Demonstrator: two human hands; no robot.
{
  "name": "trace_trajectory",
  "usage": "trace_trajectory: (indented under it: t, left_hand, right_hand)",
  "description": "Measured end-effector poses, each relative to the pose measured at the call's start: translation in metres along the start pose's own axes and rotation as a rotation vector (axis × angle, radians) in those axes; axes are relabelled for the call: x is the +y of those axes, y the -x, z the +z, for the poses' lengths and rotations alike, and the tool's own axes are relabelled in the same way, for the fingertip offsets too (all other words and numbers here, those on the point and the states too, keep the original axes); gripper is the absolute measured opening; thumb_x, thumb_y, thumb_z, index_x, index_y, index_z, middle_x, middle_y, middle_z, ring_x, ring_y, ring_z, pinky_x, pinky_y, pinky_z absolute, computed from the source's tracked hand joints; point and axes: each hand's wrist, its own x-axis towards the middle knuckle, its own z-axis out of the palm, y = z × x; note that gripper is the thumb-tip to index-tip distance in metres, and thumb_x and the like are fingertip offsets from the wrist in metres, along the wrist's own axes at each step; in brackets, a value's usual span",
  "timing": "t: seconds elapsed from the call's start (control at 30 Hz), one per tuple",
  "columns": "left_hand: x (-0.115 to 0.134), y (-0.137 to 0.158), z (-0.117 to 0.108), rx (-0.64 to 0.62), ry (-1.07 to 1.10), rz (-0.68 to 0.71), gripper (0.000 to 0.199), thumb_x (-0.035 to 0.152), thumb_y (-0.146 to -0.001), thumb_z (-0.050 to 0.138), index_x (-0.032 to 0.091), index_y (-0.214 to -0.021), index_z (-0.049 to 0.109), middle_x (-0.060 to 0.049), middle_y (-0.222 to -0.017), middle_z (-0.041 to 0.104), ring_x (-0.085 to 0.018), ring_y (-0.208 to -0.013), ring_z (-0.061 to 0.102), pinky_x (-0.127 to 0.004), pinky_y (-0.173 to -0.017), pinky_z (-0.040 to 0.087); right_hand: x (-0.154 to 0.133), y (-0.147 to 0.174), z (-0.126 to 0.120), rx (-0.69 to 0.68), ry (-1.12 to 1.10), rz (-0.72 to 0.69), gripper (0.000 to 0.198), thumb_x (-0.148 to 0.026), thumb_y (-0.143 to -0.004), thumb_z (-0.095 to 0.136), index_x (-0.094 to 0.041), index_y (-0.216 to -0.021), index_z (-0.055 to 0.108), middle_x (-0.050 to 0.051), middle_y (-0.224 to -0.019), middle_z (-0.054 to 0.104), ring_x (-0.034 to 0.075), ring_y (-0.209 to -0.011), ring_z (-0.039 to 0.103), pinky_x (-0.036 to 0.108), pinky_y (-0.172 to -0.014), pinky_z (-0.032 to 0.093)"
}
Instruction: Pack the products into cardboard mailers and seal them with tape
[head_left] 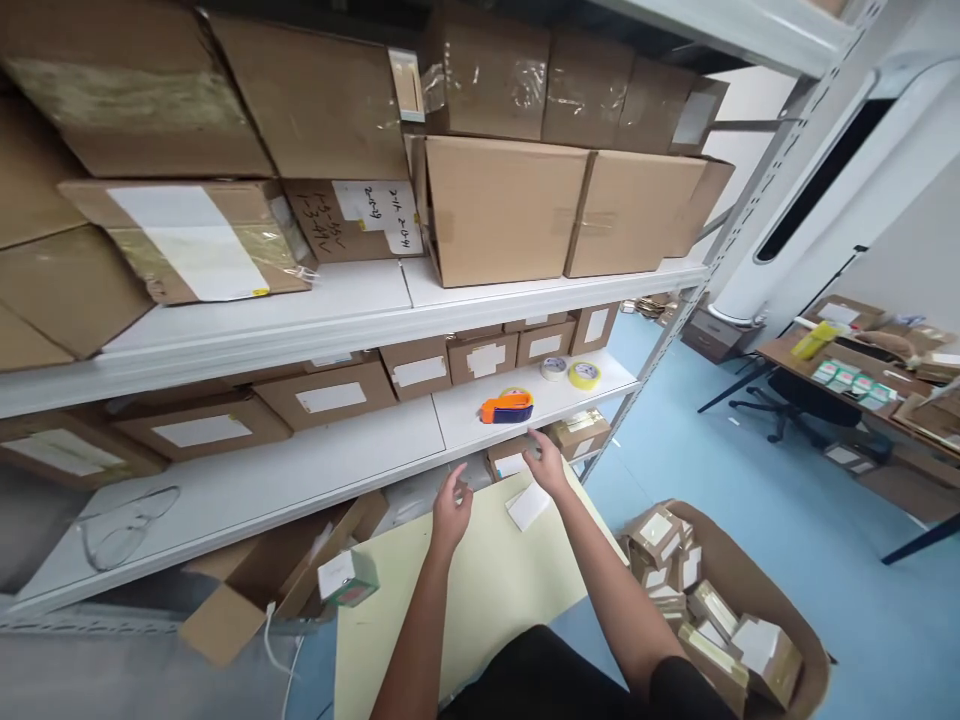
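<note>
My left hand [452,508] is raised over the pale yellow tabletop [495,580], its fingers apart and nothing in them. To its right, my right hand [547,464] reaches toward the shelf edge, fingers also spread and holding nothing. An orange and blue tape dispenser [507,408] lies on the shelf just beyond my right hand, not touched. A white tape roll [553,368] and a yellow tape roll [584,376] lie behind it. Near my right wrist, a white stack of paper or labels [528,506] rests on the tabletop. A small white and green box [348,577] sits at the left edge.
Cardboard boxes [506,210] fill the metal shelves [360,312]. Eyeglasses [127,530] lie on the lower shelf. An open carton [292,570] is at left. At right, a large carton [814,655] holds several small boxes. A desk [787,350] and chair [802,400] stand farther off.
</note>
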Motion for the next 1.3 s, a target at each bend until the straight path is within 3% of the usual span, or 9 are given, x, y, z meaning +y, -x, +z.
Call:
trace_trajectory:
  t: [0.13,0.3,0.47,0.57,0.63,0.77,1.0,1.13,1.3]
  left_hand:
    - [0.009,0.011,0.007,0.04,-0.048,-0.002,0.047,0.037,-0.091,0.06,0.026,-0.137,0.065,-0.011,-0.144,0.066,-0.028,-0.132,0.063,-0.044,-0.105,0.057]
    - [0.006,0.045,-0.015,0.163,-0.126,-0.063,0.046,0.045,-0.091,0.06,0.028,-0.134,0.066,-0.01,-0.141,0.068,-0.028,-0.13,0.065,-0.045,-0.106,0.057]
    - [0.005,0.077,-0.031,0.26,-0.156,-0.115,0.047,0.048,-0.091,0.059,0.027,-0.132,0.067,-0.012,-0.138,0.07,-0.03,-0.13,0.065,-0.045,-0.102,0.059]
    - [0.012,0.09,-0.038,0.27,-0.168,-0.111,0.045,0.047,-0.091,0.059,0.026,-0.131,0.067,-0.013,-0.138,0.07,-0.029,-0.129,0.066,-0.044,-0.099,0.06]
    - [0.017,0.098,-0.045,0.261,-0.166,-0.094,0.045,0.046,-0.091,0.059,0.026,-0.131,0.067,-0.014,-0.138,0.07,-0.029,-0.129,0.066,-0.044,-0.097,0.06]
    - [0.023,0.118,-0.065,0.253,-0.156,-0.071,0.046,0.046,-0.092,0.058,0.025,-0.133,0.066,-0.014,-0.136,0.071,-0.029,-0.128,0.067,-0.042,-0.095,0.06]
    - [0.01,0.169,-0.097,0.327,-0.108,-0.103,0.045,0.047,-0.092,0.059,0.025,-0.131,0.067,-0.013,-0.126,0.075,-0.028,-0.123,0.07,-0.042,-0.095,0.061]
    - [-0.002,0.192,-0.1,0.327,-0.053,-0.122,0.044,0.044,-0.093,0.058,0.025,-0.132,0.066,-0.012,-0.125,0.075,-0.027,-0.122,0.07,-0.041,-0.096,0.061]
    - [-0.013,0.218,-0.09,0.297,0.018,-0.167,0.043,0.038,-0.094,0.058,0.023,-0.133,0.066,-0.013,-0.126,0.074,-0.027,-0.122,0.07,-0.042,-0.098,0.06]
  right_hand:
    - [-0.002,-0.064,-0.02,-0.069,0.115,-0.171,0.06,-0.028,-0.085,0.067,-0.021,-0.144,0.063,0.013,-0.146,0.063,0.032,-0.137,0.057,0.047,-0.119,0.043]
    - [0.002,-0.121,-0.002,-0.253,0.233,-0.254,0.065,-0.021,-0.081,0.068,-0.019,-0.146,0.061,0.013,-0.144,0.065,0.033,-0.138,0.055,0.045,-0.12,0.04]
    - [0.009,-0.135,0.029,-0.355,0.375,-0.206,0.064,-0.016,-0.076,0.072,-0.013,-0.14,0.063,0.021,-0.133,0.07,0.039,-0.13,0.059,0.05,-0.116,0.037]
    - [0.006,-0.136,0.032,-0.369,0.459,-0.196,0.056,-0.012,-0.078,0.07,-0.005,-0.133,0.064,0.028,-0.128,0.07,0.04,-0.126,0.06,0.051,-0.114,0.034]
    - [0.002,-0.134,0.027,-0.395,0.517,-0.186,0.046,-0.013,-0.08,0.069,-0.005,-0.125,0.067,0.026,-0.117,0.074,0.038,-0.117,0.064,0.048,-0.108,0.038]
    - [-0.004,-0.105,0.018,-0.391,0.556,-0.244,0.051,-0.02,-0.08,0.073,-0.012,-0.129,0.063,0.019,-0.114,0.075,0.036,-0.113,0.065,0.045,-0.104,0.042]
    - [-0.013,0.012,0.028,-0.385,0.581,-0.376,0.061,-0.031,-0.093,0.063,-0.005,-0.146,0.046,0.026,-0.119,0.07,0.041,-0.116,0.063,0.053,-0.108,0.04]
    - [-0.009,0.076,0.032,-0.455,0.573,-0.386,0.059,-0.029,-0.094,0.062,-0.009,-0.148,0.046,0.021,-0.11,0.073,0.038,-0.109,0.065,0.054,-0.111,0.039]
    - [0.006,0.135,0.032,-0.571,0.569,-0.435,0.061,-0.028,-0.093,0.059,-0.01,-0.149,0.045,0.022,-0.123,0.069,0.038,-0.118,0.061,0.057,-0.112,0.038]
